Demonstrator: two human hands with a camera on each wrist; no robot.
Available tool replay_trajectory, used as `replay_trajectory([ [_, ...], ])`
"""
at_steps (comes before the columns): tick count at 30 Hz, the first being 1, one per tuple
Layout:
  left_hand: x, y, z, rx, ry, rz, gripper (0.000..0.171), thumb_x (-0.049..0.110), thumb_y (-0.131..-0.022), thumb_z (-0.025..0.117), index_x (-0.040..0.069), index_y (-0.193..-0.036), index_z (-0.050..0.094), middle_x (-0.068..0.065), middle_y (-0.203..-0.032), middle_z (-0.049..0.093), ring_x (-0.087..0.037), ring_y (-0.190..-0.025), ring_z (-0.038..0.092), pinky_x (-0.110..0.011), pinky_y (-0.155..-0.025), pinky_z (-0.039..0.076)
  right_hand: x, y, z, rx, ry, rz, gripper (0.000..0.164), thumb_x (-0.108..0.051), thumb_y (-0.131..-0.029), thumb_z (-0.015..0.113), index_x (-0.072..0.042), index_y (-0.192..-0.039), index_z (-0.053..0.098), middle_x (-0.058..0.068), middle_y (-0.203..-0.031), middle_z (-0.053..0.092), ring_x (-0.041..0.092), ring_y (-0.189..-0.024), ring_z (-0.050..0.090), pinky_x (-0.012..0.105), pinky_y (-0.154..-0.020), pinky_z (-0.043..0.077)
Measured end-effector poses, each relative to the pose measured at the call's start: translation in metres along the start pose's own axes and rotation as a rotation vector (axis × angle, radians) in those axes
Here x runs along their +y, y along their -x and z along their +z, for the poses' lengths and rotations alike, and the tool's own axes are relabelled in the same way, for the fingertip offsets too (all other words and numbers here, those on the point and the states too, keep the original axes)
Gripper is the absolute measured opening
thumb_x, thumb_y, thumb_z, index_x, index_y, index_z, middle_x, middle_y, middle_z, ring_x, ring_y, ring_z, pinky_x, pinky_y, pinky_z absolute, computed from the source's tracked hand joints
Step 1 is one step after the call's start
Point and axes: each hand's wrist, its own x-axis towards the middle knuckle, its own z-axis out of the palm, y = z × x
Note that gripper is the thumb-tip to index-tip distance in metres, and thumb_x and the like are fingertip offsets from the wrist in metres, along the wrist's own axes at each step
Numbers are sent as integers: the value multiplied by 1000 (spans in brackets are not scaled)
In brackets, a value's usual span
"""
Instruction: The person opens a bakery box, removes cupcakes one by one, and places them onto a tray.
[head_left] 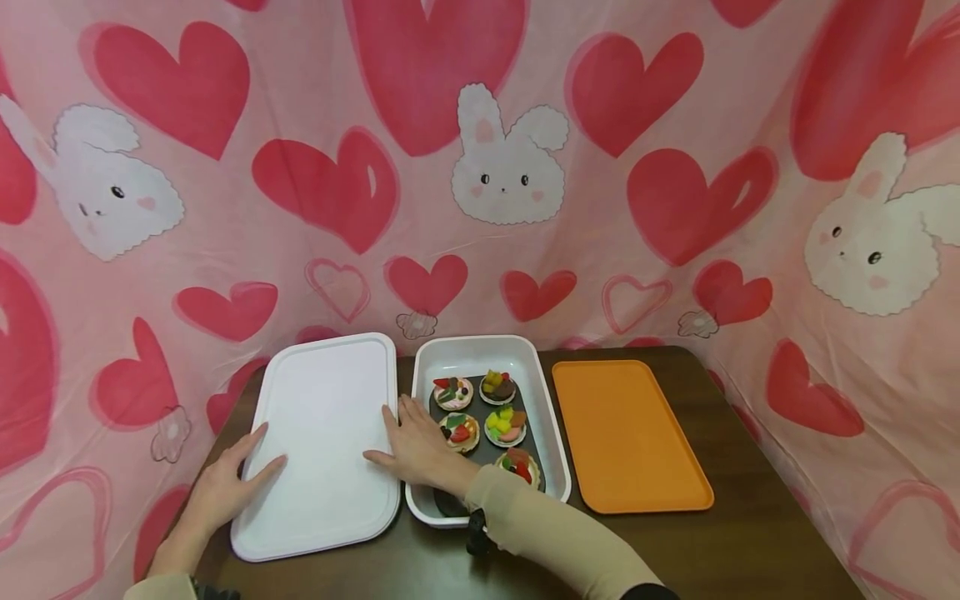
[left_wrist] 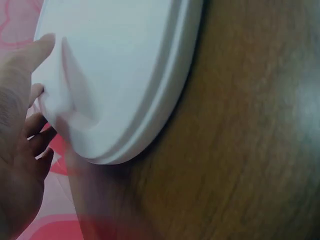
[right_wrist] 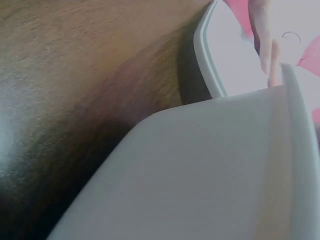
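A white rectangular lid-like panel [head_left: 322, 442] with a rounded, stepped rim lies on the left of the dark wooden table. At its left edge my left hand [head_left: 225, 483] has its thumb over the top, with the other fingers along the side in the left wrist view. My right hand [head_left: 423, 446] reaches across a white tub [head_left: 551, 433], thumb and fingers extended at the panel's right edge. Inside the tub, several fruit-topped tarts [head_left: 505, 426] sit on a dark grey board [head_left: 480, 450]; my right hand and sleeve cover part of it.
An orange tray [head_left: 630, 433] lies flat to the right of the tub. Behind and beside the table [head_left: 735, 533] hangs a pink cloth [head_left: 510, 275] with hearts and rabbits. The tub's wall [right_wrist: 200, 165] fills much of the right wrist view.
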Motion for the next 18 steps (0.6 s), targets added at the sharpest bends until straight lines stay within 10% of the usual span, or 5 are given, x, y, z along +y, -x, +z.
replay_trajectory([
  [18, -16, -2, 9, -51, -30, 59, 117, 68, -92, 76, -6, -170, 26, -48, -167, 28, -68, -157, 23, -83, -129, 18, -14, -14, -1, -111, 214, -23, 115, -86, -80, 77, -12, -164, 52, 10, -161, 62, 23, -159, 50, 42, -142, 22],
])
